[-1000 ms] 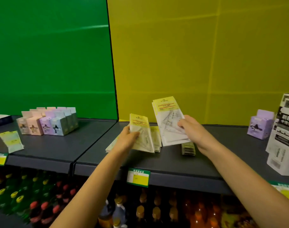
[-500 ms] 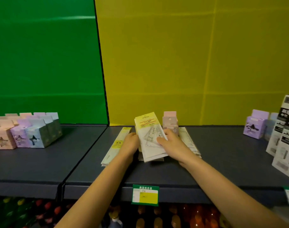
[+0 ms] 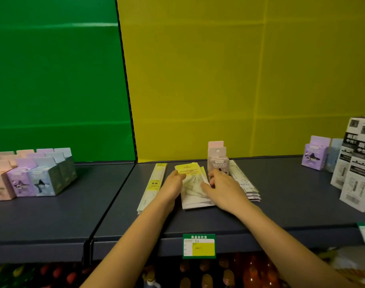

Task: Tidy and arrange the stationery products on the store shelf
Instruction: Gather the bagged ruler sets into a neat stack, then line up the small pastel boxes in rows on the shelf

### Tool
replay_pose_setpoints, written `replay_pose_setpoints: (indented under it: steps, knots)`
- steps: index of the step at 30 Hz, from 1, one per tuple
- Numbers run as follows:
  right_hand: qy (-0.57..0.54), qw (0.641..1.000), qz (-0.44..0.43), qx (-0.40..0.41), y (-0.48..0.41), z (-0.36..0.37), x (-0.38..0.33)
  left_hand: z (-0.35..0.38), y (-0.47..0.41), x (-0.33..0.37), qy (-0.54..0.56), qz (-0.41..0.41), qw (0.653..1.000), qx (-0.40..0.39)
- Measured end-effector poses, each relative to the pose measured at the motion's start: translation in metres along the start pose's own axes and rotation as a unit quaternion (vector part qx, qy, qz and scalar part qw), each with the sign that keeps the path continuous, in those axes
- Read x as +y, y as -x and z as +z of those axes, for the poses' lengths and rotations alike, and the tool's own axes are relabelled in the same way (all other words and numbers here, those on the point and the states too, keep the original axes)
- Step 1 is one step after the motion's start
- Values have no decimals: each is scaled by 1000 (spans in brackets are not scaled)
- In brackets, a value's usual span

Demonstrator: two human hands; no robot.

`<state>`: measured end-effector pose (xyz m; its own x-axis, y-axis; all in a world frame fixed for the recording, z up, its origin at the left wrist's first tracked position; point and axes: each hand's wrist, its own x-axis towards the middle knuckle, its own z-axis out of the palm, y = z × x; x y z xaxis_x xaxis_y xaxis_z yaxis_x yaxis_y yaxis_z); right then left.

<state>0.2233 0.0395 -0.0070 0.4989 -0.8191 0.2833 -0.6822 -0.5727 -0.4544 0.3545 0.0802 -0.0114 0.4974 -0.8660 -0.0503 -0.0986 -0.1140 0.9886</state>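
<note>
A stack of flat ruler-set packets (image 3: 192,179) with yellow headers lies on the dark shelf (image 3: 281,204) in front of me. My left hand (image 3: 173,185) presses against the stack's left edge. My right hand (image 3: 223,188) lies over its right side, fingers bent on the packets. Left of the stack lies a long narrow ruler pack (image 3: 152,186). To the right lies a pile of long white packs (image 3: 242,181). A small pink and grey hang box (image 3: 217,161) stands upright just behind the stack.
Pastel character boxes (image 3: 29,177) fill the left shelf. At the right stand a purple box (image 3: 314,154) and tall white cartons (image 3: 356,169). A green and yellow price tag (image 3: 199,245) hangs on the shelf's front edge. Bottles (image 3: 229,273) sit below.
Both hands have brought their packets down from mid-air onto one flat stack on the shelf. My view has shifted right and closer.
</note>
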Motion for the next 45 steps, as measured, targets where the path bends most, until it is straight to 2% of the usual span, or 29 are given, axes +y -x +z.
replay_pose_setpoints:
  steps: [5,7,10,12,19,27,34,39,42,45]
  knots:
    - [24,999,-13,-47,8,1,2,7,-2,0,-18,14,1000,-21]
    - [-2,1000,-8,-5,10,-5,6,8,-5,1,-45,36,998,-16]
    - [-44,993,12,110,5,-23,18,5,-11,6,-108,91,990,21]
    - [-67,988,25,138,-8,-36,28,4,-14,15,-119,115,986,28]
    - [-221,975,-6,-17,-45,-44,40,9,-33,39,-147,129,980,-24]
    - [-276,961,-28,14,-56,-42,49,19,-59,42,-169,115,979,2]
    - [-401,903,-30,154,-51,-97,60,41,-71,53,-184,82,979,-41]
    - [-427,891,-25,152,-43,-109,74,55,-86,51,-194,80,975,-73]
    - [-424,894,-19,145,-42,-109,82,61,-87,50,-185,115,973,-81]
    - [-426,893,-24,143,-45,-112,85,57,-83,58,-155,154,974,-55]
